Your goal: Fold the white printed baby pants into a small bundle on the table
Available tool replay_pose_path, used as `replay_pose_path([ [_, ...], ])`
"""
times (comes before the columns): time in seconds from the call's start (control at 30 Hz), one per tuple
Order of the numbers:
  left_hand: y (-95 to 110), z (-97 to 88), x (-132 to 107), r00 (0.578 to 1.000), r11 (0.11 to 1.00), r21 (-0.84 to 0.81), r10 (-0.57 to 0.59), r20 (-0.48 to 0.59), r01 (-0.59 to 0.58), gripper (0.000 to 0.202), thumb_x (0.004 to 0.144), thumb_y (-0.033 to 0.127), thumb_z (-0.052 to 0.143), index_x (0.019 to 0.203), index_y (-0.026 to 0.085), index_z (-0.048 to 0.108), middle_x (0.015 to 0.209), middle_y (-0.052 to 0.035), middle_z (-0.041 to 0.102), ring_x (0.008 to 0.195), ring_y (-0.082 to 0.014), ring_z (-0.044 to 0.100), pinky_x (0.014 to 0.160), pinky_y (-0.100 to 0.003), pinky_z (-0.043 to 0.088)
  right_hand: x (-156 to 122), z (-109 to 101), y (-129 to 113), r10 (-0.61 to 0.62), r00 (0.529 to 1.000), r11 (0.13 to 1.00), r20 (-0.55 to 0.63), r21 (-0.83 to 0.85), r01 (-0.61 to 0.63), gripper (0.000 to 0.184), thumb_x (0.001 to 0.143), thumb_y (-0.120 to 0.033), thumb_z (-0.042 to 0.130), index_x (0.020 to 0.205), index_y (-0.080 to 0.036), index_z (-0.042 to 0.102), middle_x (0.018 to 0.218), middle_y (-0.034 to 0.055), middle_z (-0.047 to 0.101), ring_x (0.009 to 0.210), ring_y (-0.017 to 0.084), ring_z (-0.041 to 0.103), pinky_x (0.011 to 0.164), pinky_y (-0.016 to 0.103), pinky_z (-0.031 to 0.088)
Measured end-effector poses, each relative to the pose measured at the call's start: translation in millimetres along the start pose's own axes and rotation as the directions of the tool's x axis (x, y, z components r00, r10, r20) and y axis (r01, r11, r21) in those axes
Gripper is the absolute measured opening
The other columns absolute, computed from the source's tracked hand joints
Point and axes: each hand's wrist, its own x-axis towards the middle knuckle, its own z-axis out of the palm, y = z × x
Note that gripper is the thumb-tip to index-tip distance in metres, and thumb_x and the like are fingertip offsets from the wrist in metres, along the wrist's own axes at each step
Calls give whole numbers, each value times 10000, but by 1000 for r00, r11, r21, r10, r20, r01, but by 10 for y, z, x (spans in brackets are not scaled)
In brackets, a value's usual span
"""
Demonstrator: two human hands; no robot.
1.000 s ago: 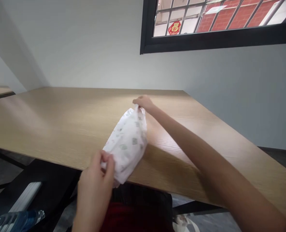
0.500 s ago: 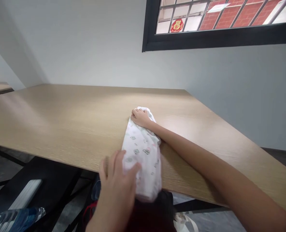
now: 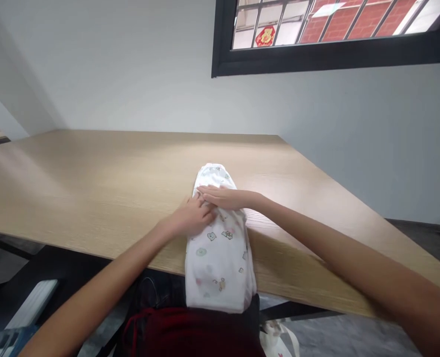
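Note:
A folded white cloth (image 3: 220, 267) with small printed animal figures, perhaps a garment, lies lengthwise on the table, and its near end hangs past the front edge. My right hand (image 3: 223, 197) rests flat across its upper part, fingers stretched out to the left. Just below, my left hand (image 3: 195, 215) touches the cloth's left side with fingers apart and slightly bent, a little blurred. The fingertips of both hands meet or nearly meet on the cloth. Neither hand grips it.
The wooden table (image 3: 112, 183) reaches back to a grey wall with a dark-framed window (image 3: 316, 57). A black bench (image 3: 60, 267) at lower left bears a white flat object (image 3: 34, 302) and a blue clear bottle (image 3: 10, 339). A white bag (image 3: 279, 339) is below the table.
My left hand has moved up and forward from the cloth's near end to its upper part. The right hand has slid slightly nearer and flattened. The cloth's far end now shows more.

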Motion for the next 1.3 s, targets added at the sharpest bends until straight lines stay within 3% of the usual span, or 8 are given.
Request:
replay_pose_path([
  [0.23, 402, 27, -1290, 984, 989, 57, 132, 122, -139, 571, 852, 364, 478, 1371, 319, 244, 1398, -7, 338, 1304, -234, 274, 1047, -480, 267, 285, -70, 660, 327, 932, 923, -159, -157, -351, 426, 935, -355, 313, 1360, -380, 300, 1407, -84, 246, 1300, 341, 82, 967, 655, -110],
  [0.37, 308, 167, -1316, 970, 960, 200, 219, -104, -195, 527, 847, 73, 380, 1327, 287, 344, 1292, -6, 488, 1225, -179, 412, 1003, -391, 369, 214, -85, 479, 321, 928, 914, -189, -195, -355, 390, 918, -314, 358, 1302, -328, 422, 1366, -23, 358, 1272, 378, 183, 973, 686, 44],
  [0.53, 238, 380, -1117, 785, 899, 281, 431, -445, -335, 288, 879, 121, 389, 1093, 193, 569, 1071, -45, 643, 1032, -179, 561, 933, -355, 417, -165, -235, -243, 517, 853, 816, 68, -340, -467, 393, 917, -343, 385, 661, -185, 637, 762, 93, 637, 859, 313, 574, 933, 651, 191],
  [0.73, 437, 323, -1205, 803, 921, -65, 297, -517, -383, 248, 896, 251, 339, 908, 185, 578, 765, -46, 655, 784, -165, 610, 816, -354, 439, -836, -65, -1192, 17, 994, 968, 109, -251, 11, 426, 756, -601, 563, 835, -188, 630, 756, 94, 626, 631, 250, 576, 601, 422, 460],
  [0.9, 617, -69, -1340, 878, 886, -375, 68, -474, -271, 283, 884, 292, 363, 668, 181, 509, 541, 11, 524, 482, -94, 478, 484, -212, 393, -1025, 249, -1580, -178, 972, 942, -151, -311, 124, 151, 721, -362, 563, 851, -363, 641, 671, 31, 634, 470, 238, 522, 366, 349, 308],
  [1.07, 437, -518, -713, 870, 866, -472, -351, -345, 163, 316, 850, 394, 436, 664, 152, 522, 581, 20, 523, 519, -93, 476, 443, -178, 348, -782, -240, -1146, 68, 965, 997, -254, -30, -78, 277, 742, -292, 526, 1011, -247, 572, 753, 59, 622, 555, 202, 550, 463, 320, 379],
  [1.2, -5, -548, 95, 936, 946, -195, -297, -190, 261, 310, 840, 383, 393, 756, 134, 558, 720, -30, 594, 614, -128, 526, 509, -211, 389, -443, -556, -375, 411, 903, 898, -128, 226, -377, 234, 746, -192, 539, 980, -187, 533, 785, 52, 618, 653, 191, 580, 506, 266, 413],
  [1.3, -216, -372, 321, 948, 958, -110, -278, -156, 264, 270, 806, 329, 451, 899, 107, 574, 872, -94, 612, 740, -177, 566, 624, -268, 447, -328, -545, 19, 589, 808, 796, -8, 177, -578, 184, 787, -143, 490, 960, -157, 553, 811, 83, 617, 701, 213, 587, 571, 292, 438],
])
